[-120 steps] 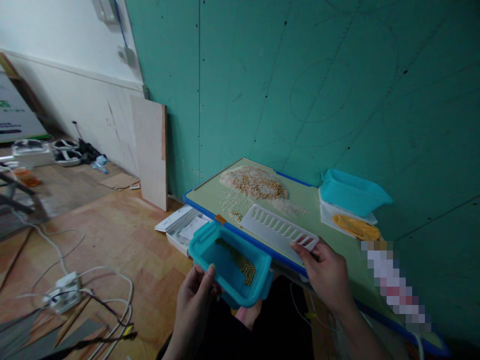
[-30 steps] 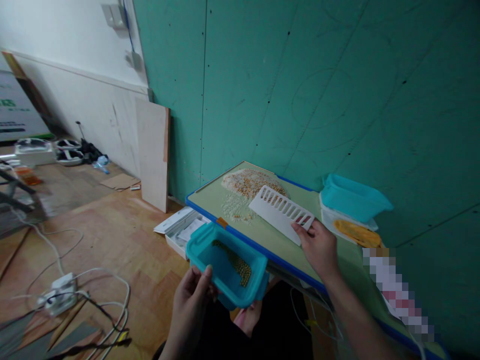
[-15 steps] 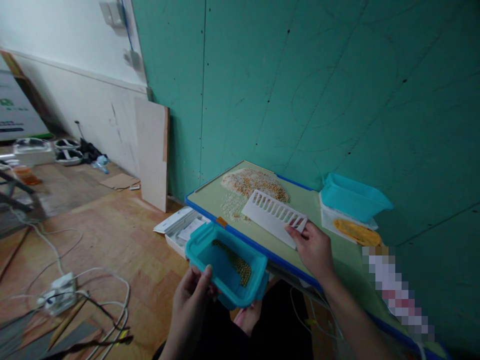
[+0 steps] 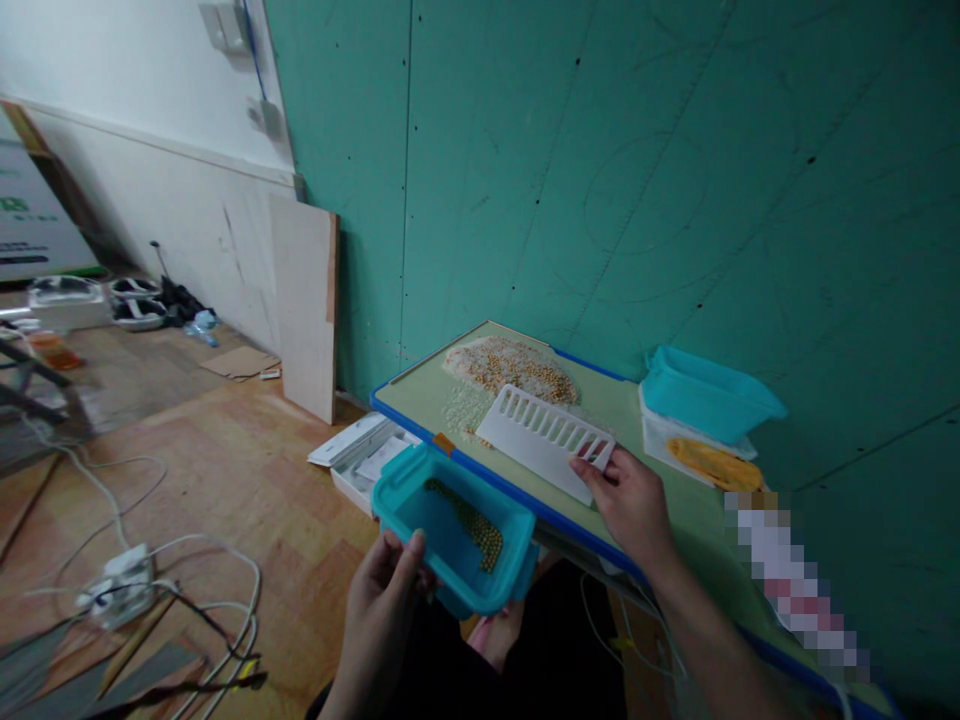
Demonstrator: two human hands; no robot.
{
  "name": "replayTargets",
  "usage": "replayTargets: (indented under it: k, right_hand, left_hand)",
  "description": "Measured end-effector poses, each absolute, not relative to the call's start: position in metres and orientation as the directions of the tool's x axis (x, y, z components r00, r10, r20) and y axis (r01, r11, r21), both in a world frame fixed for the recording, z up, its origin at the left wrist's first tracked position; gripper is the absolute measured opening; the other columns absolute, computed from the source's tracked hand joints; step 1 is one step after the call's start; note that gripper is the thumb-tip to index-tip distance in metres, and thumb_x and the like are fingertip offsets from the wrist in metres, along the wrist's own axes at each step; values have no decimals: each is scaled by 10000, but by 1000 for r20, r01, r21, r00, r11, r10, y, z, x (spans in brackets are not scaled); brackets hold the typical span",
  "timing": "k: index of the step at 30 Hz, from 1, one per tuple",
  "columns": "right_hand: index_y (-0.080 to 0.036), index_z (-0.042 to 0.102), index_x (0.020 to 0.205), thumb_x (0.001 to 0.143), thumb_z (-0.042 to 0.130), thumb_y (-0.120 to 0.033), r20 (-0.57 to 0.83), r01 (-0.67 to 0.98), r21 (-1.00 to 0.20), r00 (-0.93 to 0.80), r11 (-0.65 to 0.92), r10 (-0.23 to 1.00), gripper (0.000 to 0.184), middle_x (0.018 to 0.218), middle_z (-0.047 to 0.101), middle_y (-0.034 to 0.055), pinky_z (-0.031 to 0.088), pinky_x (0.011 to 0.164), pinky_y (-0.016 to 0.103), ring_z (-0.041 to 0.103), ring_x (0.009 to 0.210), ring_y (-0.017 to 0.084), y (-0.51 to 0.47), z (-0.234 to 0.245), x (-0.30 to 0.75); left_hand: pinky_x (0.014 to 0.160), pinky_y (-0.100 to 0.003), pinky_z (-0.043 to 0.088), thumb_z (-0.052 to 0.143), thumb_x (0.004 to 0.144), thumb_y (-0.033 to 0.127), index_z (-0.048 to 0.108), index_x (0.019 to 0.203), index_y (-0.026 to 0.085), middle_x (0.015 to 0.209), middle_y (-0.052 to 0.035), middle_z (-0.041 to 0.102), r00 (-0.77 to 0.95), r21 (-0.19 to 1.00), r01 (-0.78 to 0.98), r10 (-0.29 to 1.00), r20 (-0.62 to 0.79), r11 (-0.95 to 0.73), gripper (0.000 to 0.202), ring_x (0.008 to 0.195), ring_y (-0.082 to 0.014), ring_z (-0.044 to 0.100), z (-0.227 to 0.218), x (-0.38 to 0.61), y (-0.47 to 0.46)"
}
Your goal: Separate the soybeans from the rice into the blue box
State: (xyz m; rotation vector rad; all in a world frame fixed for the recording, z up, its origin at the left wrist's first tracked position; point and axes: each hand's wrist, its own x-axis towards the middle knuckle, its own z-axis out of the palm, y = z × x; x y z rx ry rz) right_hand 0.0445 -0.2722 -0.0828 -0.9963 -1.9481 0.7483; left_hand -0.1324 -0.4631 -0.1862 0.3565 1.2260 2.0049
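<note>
My left hand grips the near rim of a blue plastic container, thumb over the edge, just below the table's front edge. Yellowish beans lie in a band on its bottom. In my right hand is a white slotted plate, pinched at its right end and tilted low over the table. Past the plate, a mixed heap of rice and beans spreads on the green tabletop. Loose white grains are scattered between heap and plate.
At the table's right stand a second blue container and a yellow cloth-like item. A green wall rises behind. An opened white box lies on the floor beside the table; cables and a power strip are at the left.
The white slotted plate has shifted slightly toward me and to the left, in my right hand. My left hand and the blue container have hardly moved.
</note>
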Motion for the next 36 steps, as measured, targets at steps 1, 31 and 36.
replayTargets:
  k: [1, 31, 36]
  right_hand:
    - [-164, 651, 931, 801, 650, -426, 384, 367, -777, -367, 511, 847, 292, 852, 757, 77, 542, 682, 299, 718, 776, 235, -272, -83, 44]
    - [-175, 664, 930, 815, 652, -403, 396, 326, -770, -432, 549, 811, 255, 892, 756, 81, 556, 690, 289, 722, 810, 238, -286, -83, 38]
    - [-179, 662, 903, 825, 644, -389, 378, 337, -767, -450, 546, 809, 224, 855, 756, 65, 552, 673, 267, 722, 787, 223, -295, -81, 37]
  left_hand:
    - [475, -202, 392, 708, 794, 411, 568, 713, 181, 549, 38, 565, -683, 852, -452, 716, -141, -264, 281, 484, -99, 499, -186, -132, -463]
    - [484, -213, 393, 724, 771, 423, 581, 713, 171, 548, 23, 572, -683, 853, -449, 718, -137, -265, 295, 486, -101, 502, -186, -133, -462]
    - [482, -212, 390, 704, 794, 415, 560, 702, 180, 545, 29, 571, -681, 856, -439, 723, -118, -274, 290, 480, -102, 508, -188, -134, -462]
